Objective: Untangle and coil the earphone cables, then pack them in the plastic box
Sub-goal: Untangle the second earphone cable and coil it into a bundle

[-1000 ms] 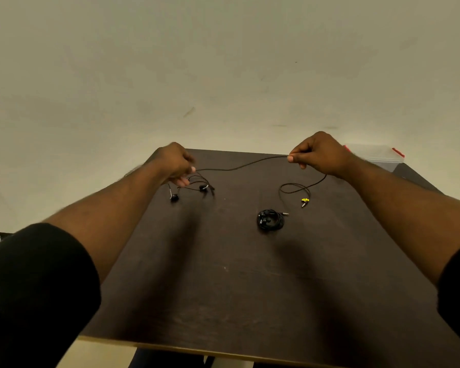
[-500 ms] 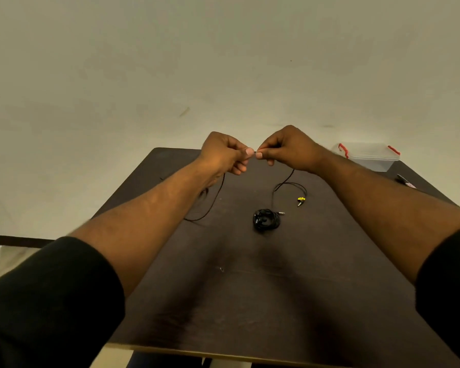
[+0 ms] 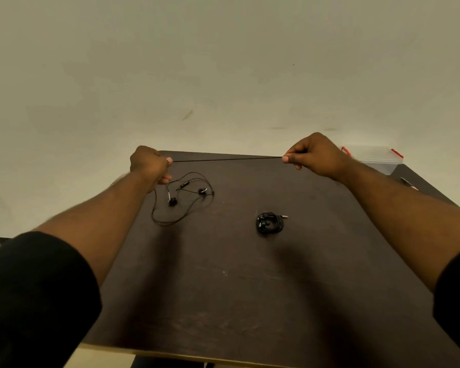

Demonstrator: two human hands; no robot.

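Note:
A black earphone cable [image 3: 226,159] runs taut and straight between my two hands above the far part of the dark table [image 3: 237,288]. My left hand [image 3: 150,167] grips its left end, and the cable's loose loops with two earbuds [image 3: 186,197] lie on the table just below that hand. My right hand [image 3: 314,156] pinches the other end between thumb and fingers. A second black earphone [image 3: 270,222] lies coiled in a small bundle near the table's middle, its plug sticking out to the right. The clear plastic box [image 3: 372,158] with red clips stands at the far right corner.
A small pen-like object [image 3: 408,182] lies at the table's right edge, behind my right forearm. A plain pale wall rises beyond the table's far edge. The near edge of the table runs along the bottom of the view.
Half a second ago my hands were together, pinching the cable at one spot. They have moved apart and the cable now stretches tight between them. The yellow plug is out of sight.

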